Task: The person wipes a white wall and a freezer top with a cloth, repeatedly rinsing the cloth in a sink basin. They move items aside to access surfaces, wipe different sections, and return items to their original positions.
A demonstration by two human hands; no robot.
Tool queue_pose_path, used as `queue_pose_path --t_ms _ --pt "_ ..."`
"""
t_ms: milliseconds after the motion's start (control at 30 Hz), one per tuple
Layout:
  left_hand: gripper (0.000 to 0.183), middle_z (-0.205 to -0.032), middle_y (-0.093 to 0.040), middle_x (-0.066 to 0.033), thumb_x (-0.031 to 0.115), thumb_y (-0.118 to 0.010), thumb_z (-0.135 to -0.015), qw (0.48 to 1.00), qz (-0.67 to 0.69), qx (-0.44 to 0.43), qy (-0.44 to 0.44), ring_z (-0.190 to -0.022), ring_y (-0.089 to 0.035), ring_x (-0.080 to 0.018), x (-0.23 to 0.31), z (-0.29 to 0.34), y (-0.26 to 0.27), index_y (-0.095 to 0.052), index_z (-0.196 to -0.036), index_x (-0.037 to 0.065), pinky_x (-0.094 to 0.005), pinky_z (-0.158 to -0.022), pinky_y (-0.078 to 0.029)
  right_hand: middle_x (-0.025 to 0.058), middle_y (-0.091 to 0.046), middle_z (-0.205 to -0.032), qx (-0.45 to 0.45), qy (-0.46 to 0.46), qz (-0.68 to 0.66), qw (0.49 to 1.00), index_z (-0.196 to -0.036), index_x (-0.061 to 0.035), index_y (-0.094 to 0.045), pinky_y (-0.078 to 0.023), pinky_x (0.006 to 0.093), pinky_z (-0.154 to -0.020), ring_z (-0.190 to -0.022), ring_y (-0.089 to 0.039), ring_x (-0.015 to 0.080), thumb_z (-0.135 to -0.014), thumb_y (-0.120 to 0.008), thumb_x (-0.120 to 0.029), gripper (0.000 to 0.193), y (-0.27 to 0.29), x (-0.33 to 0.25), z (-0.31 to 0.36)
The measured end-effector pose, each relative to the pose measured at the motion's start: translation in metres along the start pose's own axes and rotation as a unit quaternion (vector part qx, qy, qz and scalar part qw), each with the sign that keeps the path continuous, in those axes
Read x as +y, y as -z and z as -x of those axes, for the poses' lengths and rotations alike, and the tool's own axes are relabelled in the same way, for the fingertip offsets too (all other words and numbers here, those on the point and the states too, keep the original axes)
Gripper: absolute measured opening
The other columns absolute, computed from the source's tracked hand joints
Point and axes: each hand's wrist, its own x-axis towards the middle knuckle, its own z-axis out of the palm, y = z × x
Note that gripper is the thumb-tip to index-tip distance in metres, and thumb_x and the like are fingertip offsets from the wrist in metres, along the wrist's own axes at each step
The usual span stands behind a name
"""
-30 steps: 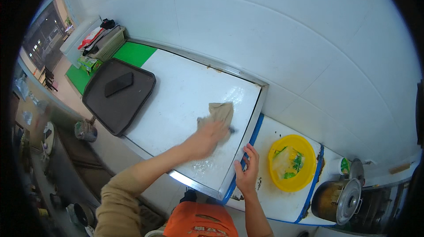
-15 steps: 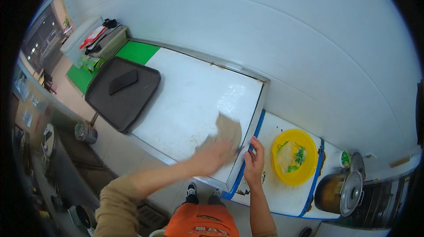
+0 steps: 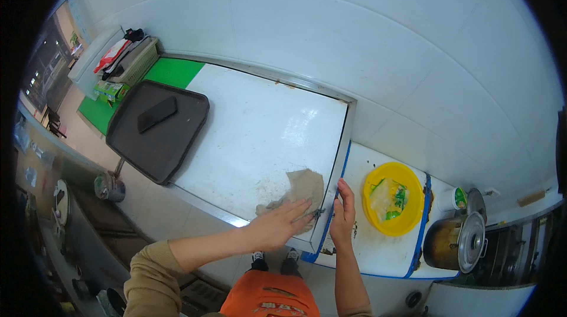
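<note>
My left hand (image 3: 282, 222) lies flat with fingers stretched over a beige cloth (image 3: 307, 187), pressing it on the white counter top (image 3: 254, 128) near its front right corner. Small dark bits (image 3: 319, 213), too small to name, show by the fingertips at the counter's metal rim. Specks of dirt lie on the white surface left of the cloth. Just outside that rim, my right hand (image 3: 342, 216) is held upright with its fingers extended and nothing in it. Whether it touches the rim I cannot tell.
A dark brown tray (image 3: 177, 140) with a black flat object (image 3: 157, 114) rests on the counter's left part. To the right, a lower blue-edged surface (image 3: 378, 258) bears a yellow basin (image 3: 420, 202) with plastic bags and a lidded pot (image 3: 443, 243). A basket (image 3: 139, 63) stands far left.
My left hand has shifted slightly and its fingers now lie flatter on the cloth. The cloth's raised end has dropped onto the counter. My right hand stays by the rim.
</note>
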Motion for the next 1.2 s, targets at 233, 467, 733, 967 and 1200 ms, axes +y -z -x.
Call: queue_pose_path --t_ms 233,467,733,967,1200 --pt "0.049 -0.160 -0.041 -0.0277 0.001 -0.053 -0.097 0.969 -0.104 0.100 0.200 -0.149 -0.041 -0.0425 -0.085 -0.030 0.060 -0.053 -0.146 -0.003 -0.0519 -0.124 -0.034 0.0172 -0.048 -0.156 -0.010 -0.010 0.006 1.000 -0.146 0.0011 -0.052 -0.030 0.0405 -0.124 -0.147 -0.044 0.0296 -0.096 -0.045 0.003 0.050 0.004 -0.011 0.000" --pt "0.045 -0.159 -0.043 -0.0274 0.009 -0.056 -0.099 0.998 -0.021 0.030 0.051 -0.149 -0.041 -0.0431 0.000 0.007 -0.015 -0.056 -0.143 -0.001 -0.0529 -0.123 -0.036 0.0148 -0.048 -0.156 -0.002 0.002 0.004 1.000 -0.146 -0.0021 -0.052 -0.034 0.0387 -0.121 -0.144 -0.046 0.0273 -0.096 -0.046 0.005 0.051 -0.002 0.000 0.000" --pt "0.044 -0.158 -0.041 -0.0333 0.007 -0.045 -0.103 0.947 -0.076 0.087 0.298 -0.146 -0.043 -0.0468 -0.074 0.052 0.059 -0.052 -0.145 -0.006 -0.0535 -0.124 -0.032 0.0140 -0.048 -0.155 -0.003 -0.011 0.007 1.000 -0.144 -0.0027 -0.052 -0.036 0.0385 -0.119 -0.144 -0.046 0.0268 -0.095 -0.047 0.005 0.050 0.000 -0.002 -0.001" --pt "0.050 -0.157 -0.044 -0.0275 0.020 -0.053 -0.103 0.983 0.078 0.107 0.124 -0.146 -0.043 -0.0438 -0.006 0.009 -0.038 -0.050 -0.149 0.000 -0.0514 -0.124 -0.032 0.0138 -0.047 -0.156 -0.005 -0.022 -0.014 1.000 -0.147 -0.0031 -0.051 -0.035 0.0402 -0.121 -0.144 -0.046 0.0272 -0.097 -0.047 0.003 0.051 -0.003 -0.003 0.000" --pt "0.041 -0.148 -0.050 -0.0322 0.005 -0.051 -0.097 0.922 -0.148 0.183 0.308 -0.141 -0.047 -0.0486 -0.107 0.056 0.077 -0.057 -0.136 -0.005 -0.0540 -0.120 -0.038 0.0149 -0.047 -0.155 -0.011 -0.011 -0.006 1.000 -0.148 -0.0009 -0.049 -0.034 0.0407 -0.123 -0.144 -0.045 0.0271 -0.098 -0.048 0.002 0.050 -0.001 0.000 0.000"
